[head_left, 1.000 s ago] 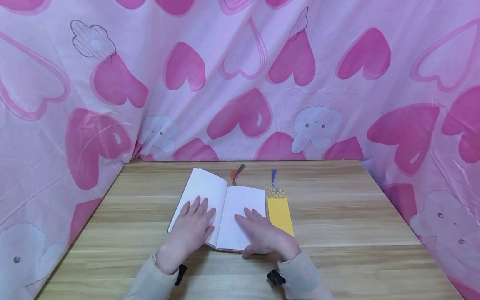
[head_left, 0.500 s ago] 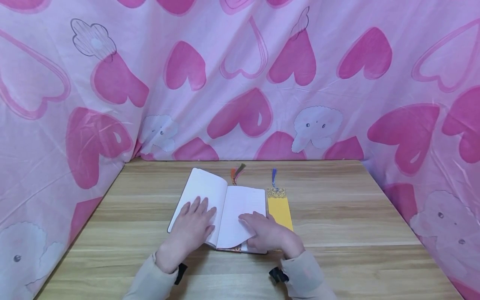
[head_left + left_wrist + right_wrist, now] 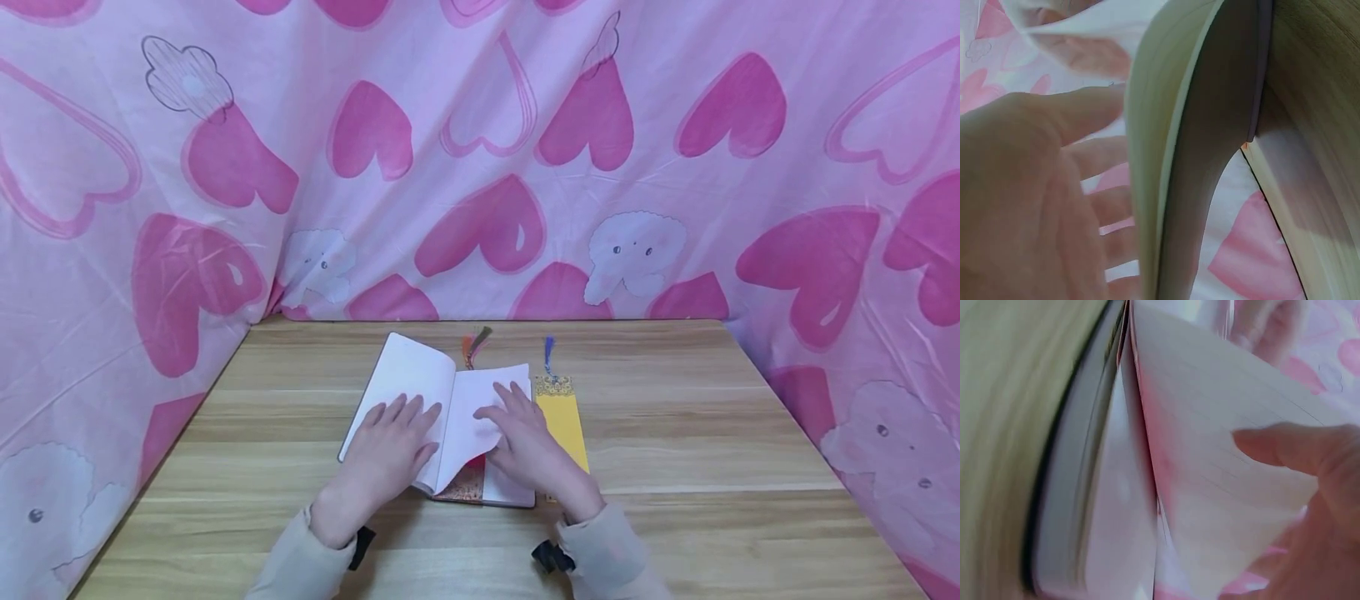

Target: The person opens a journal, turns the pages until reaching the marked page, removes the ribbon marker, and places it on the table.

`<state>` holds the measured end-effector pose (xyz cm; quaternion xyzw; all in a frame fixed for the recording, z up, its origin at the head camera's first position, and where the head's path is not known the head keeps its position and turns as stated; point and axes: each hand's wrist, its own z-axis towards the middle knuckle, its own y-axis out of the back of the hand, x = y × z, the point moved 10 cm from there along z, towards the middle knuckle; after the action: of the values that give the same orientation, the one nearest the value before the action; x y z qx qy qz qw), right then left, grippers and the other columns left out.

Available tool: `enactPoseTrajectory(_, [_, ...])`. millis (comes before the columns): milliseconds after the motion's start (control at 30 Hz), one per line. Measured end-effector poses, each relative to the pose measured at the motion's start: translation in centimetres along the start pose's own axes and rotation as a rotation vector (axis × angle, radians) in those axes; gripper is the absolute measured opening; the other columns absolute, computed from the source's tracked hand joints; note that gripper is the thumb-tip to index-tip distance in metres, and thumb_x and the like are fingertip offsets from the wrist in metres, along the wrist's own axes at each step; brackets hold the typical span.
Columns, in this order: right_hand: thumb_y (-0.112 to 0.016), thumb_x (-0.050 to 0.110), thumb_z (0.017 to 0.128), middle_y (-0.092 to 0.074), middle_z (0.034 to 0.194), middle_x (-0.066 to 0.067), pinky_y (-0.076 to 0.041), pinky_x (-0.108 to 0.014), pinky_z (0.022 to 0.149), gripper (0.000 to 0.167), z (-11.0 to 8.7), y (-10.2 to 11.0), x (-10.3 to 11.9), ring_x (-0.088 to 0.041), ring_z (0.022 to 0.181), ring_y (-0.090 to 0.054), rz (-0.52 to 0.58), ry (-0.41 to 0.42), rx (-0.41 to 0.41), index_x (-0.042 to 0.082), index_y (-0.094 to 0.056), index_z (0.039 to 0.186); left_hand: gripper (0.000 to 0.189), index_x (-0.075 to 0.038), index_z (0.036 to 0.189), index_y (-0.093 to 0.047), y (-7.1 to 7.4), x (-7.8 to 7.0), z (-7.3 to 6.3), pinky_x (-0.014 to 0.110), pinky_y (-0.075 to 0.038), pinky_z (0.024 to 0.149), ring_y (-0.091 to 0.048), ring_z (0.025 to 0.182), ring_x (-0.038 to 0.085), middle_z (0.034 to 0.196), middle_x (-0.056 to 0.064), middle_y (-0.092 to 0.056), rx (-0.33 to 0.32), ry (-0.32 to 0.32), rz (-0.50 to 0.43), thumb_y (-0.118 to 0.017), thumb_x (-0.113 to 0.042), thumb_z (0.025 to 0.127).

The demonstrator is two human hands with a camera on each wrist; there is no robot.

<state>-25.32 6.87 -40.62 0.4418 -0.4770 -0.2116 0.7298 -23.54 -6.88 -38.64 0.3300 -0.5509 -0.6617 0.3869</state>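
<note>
A notebook (image 3: 412,367) lies spread on the table, with blank-looking white pages. My left hand (image 3: 386,442) rests on its left page, fingers straight and spread. My right hand (image 3: 536,437) holds a right-hand page (image 3: 480,396), its thumb under the sheet and its fingers above. The page's near corner is lifted and bent. Beneath it shows a red bookmark (image 3: 465,483) with a patterned end. In the right wrist view, my thumb (image 3: 1279,447) lies against the page's lined underside. A yellow bookmark (image 3: 560,421) with a blue tassel lies right of the notebook, partly behind my right wrist.
Orange and dark green tassels (image 3: 475,343) stick out past the notebook's far edge. The wooden table (image 3: 675,417) stretches around it. Pink cloth (image 3: 472,108) printed with hearts hangs behind and on both sides.
My right hand has slipped its thumb under the right page and raised the near corner, uncovering the red bookmark. My left hand stays on the left page.
</note>
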Motion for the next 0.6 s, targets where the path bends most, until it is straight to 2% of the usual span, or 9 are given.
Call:
enactPoseTrajectory(133, [-0.077,0.013,0.082,-0.016,0.159,-0.022,-0.017,-0.063,0.111,0.06,0.2,0.7,0.5,-0.041,0.146,-0.01,0.071,-0.045,-0.135,0.014,-0.053,0.137,0.056,-0.013,0.14,-0.053,1.1,-0.4,0.2,0.056,-0.041,0.098,-0.057,0.119,0.037,0.13,0.017,-0.06,-0.093,-0.003,-0.034,-0.053,-0.048,0.097])
enactPoseTrajectory(267, [-0.078,0.017,0.084,-0.008,0.162,-0.015,-0.033,-0.057,0.106,0.086,0.2,0.7,0.7,-0.035,0.146,-0.013,0.212,-0.13,-0.208,0.015,-0.028,0.154,0.059,-0.014,0.145,-0.048,1.8,-0.6,0.4,0.054,-0.043,0.097,-0.059,0.117,0.031,0.129,0.015,-0.061,-0.159,0.001,-0.081,-0.046,-0.051,0.099])
enactPoseTrajectory(367, [-0.077,0.019,0.085,-0.017,0.16,-0.009,-0.045,-0.05,0.098,0.098,0.1,0.1,1.2,-0.032,0.143,-0.027,0.365,-0.162,-0.198,0.018,-0.011,0.158,0.059,-0.014,0.146,-0.047,2.4,-0.8,0.2,0.051,-0.046,0.094,-0.06,0.116,0.027,0.127,0.014,-0.062,-0.209,-0.012,-0.115,-0.045,-0.05,0.1])
enactPoseTrajectory(467, [-0.074,0.019,0.088,-0.03,0.155,-0.006,-0.052,-0.042,0.09,0.099,0.0,-0.9,1.9,-0.028,0.134,-0.042,0.491,-0.169,-0.147,0.022,-0.004,0.158,0.058,-0.013,0.145,-0.048,2.9,-1.0,0.0,0.049,-0.048,0.091,-0.061,0.115,0.026,0.126,0.013,-0.063,-0.248,-0.031,-0.119,-0.045,-0.049,0.1])
enactPoseTrajectory(600, [-0.068,0.023,0.093,-0.037,0.152,-0.007,-0.052,-0.04,0.092,0.089,-0.1,-1.8,2.8,-0.024,0.124,-0.051,0.516,-0.147,-0.081,0.018,-0.008,0.158,0.052,-0.013,0.14,-0.055,3.6,-1.3,0.0,0.048,-0.05,0.089,-0.063,0.11,0.027,0.126,0.012,-0.064,-0.281,-0.058,-0.111,-0.05,-0.045,0.099])
